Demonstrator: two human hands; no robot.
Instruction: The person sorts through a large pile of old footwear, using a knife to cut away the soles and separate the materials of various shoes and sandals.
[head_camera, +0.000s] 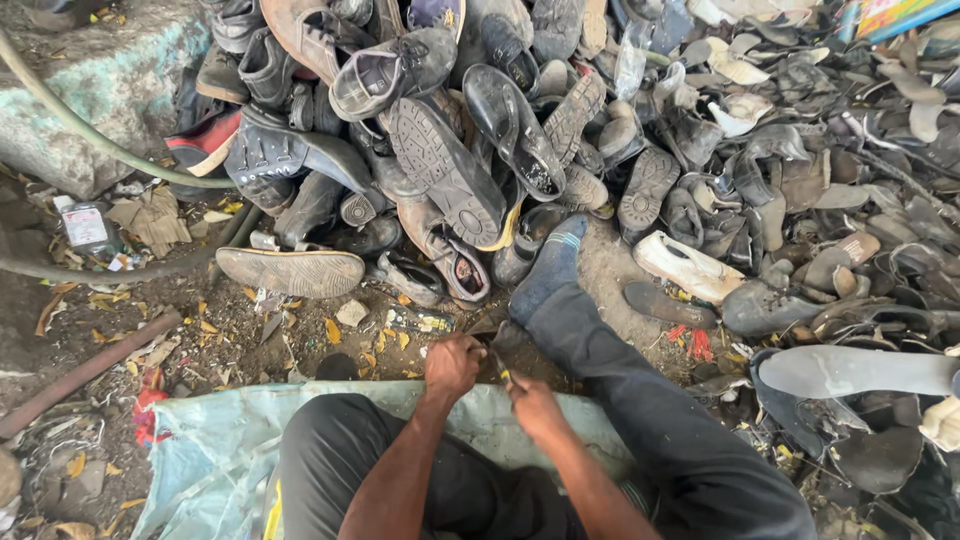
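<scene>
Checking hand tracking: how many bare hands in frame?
2. The left hand is closed beside the right hand, both low in the middle of the frame, gripping a small dark item between them. No other hands are visible around the shoe pile.

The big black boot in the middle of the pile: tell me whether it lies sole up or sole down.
Sole up. The black boot shows its grey treaded sole to the camera, lying tilted on the other shoes of the heap.

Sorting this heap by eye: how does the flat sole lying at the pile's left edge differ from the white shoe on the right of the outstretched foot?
The flat sole is grey-brown and lies tread up; the white shoe is pale cream and lies on its side. The flat sole is a bare bottom with no upper, while the white shoe keeps its body. The flat sole looks longer. Both are worn, dirty and rest on the ground.
</scene>
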